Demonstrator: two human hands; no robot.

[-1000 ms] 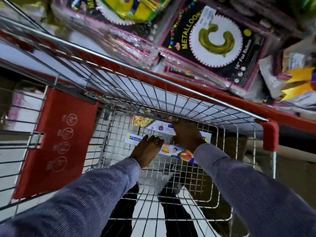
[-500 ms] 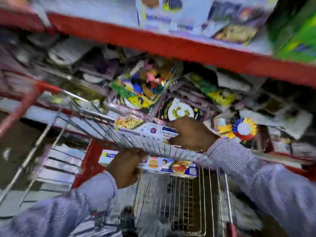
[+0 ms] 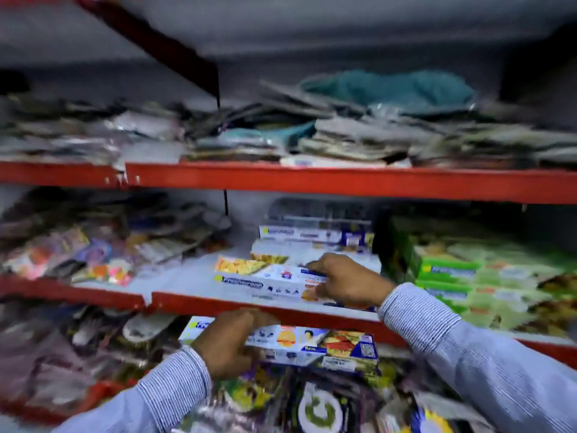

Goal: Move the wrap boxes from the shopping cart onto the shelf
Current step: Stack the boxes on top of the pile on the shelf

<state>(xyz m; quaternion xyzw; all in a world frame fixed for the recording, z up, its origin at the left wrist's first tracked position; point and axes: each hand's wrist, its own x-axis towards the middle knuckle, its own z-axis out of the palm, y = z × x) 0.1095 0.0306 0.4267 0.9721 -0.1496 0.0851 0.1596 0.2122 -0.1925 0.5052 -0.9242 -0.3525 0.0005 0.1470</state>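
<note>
Hands (image 3: 349, 281) (image 3: 229, 342) gripping two wrap boxes (image 3: 268, 281) (image 3: 312, 342) (one each)

The shelf edges (image 3: 312, 179) are painted red-orange. The wrap box (image 3: 312, 343) held low is white and blue, printed with orange and red food pictures; the wrap box (image 3: 265, 278) on the shelf is white with a yellow corner. Green boxes (image 3: 468, 276) are stacked at the right. Both sleeves (image 3: 437, 332) are finely striped in pale blue and white. A teal bundle (image 3: 390, 89) is seen above.
</note>
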